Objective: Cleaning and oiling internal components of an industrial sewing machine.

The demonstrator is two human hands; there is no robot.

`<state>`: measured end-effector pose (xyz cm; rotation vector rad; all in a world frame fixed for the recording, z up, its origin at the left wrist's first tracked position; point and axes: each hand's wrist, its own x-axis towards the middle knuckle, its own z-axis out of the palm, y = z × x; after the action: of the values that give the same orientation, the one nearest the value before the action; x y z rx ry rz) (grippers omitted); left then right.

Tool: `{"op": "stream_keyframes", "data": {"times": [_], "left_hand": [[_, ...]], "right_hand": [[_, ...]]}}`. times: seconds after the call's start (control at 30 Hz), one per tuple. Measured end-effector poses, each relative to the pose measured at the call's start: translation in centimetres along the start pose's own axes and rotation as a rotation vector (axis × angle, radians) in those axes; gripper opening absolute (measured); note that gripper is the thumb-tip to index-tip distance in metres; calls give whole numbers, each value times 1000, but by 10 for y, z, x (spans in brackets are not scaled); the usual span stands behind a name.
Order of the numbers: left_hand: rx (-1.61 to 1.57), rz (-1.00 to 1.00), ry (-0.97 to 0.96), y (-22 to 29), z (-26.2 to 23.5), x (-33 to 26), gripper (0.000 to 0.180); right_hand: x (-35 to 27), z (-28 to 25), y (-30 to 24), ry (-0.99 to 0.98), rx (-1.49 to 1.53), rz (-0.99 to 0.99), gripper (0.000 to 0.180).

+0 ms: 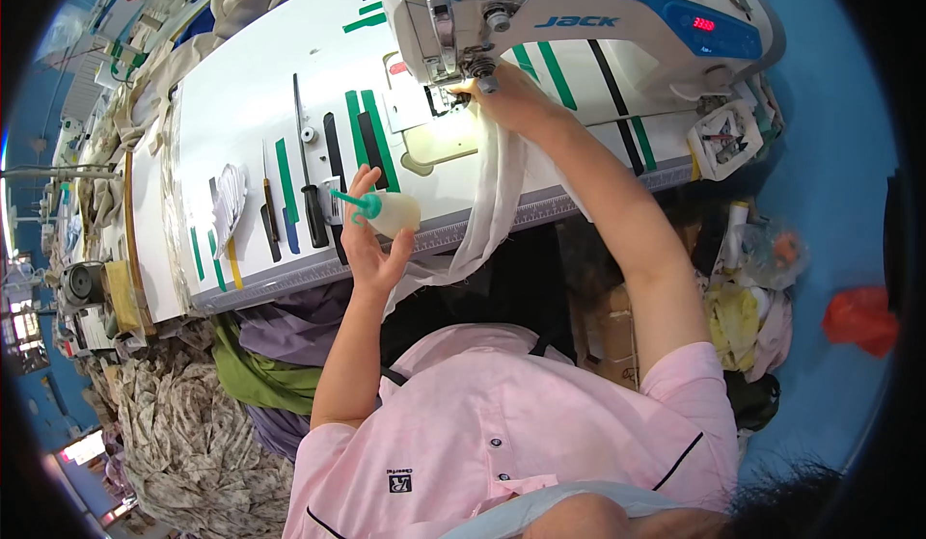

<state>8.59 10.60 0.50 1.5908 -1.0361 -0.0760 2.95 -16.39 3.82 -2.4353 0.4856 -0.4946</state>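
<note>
I see the sewing machine [579,28] crowding the far counter [241,86]; open room lies only along the counter's near edge. My left hand [371,240], palm up, grips a small squeeze bottle [391,213] near that edge. My right hand [506,95], arm outstretched, presses white fabric [497,182] under the machine's needle, fingers curled.

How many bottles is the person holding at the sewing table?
1. A small squeeze bottle with a teal nozzle sits in the left hand, above the table's front edge. The right hand holds none; it rests on white fabric by the sewing machine needle.
</note>
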Motion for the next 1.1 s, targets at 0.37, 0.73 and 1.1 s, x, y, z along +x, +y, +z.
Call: {"op": "stream_keyframes", "data": {"times": [0.37,0.73,1.1], "left_hand": [[13,-13,-23,3,2,2,53],[-89,-37,-10,0,3,-3,61],[-43,7,-40,23,-22,-35,63]], "right_hand": [[-63,-47,38,276,-611,174,19],[-91,-40,50,436,-471,57,30],[-55,24,-4,286,-363,-132,22]]}}
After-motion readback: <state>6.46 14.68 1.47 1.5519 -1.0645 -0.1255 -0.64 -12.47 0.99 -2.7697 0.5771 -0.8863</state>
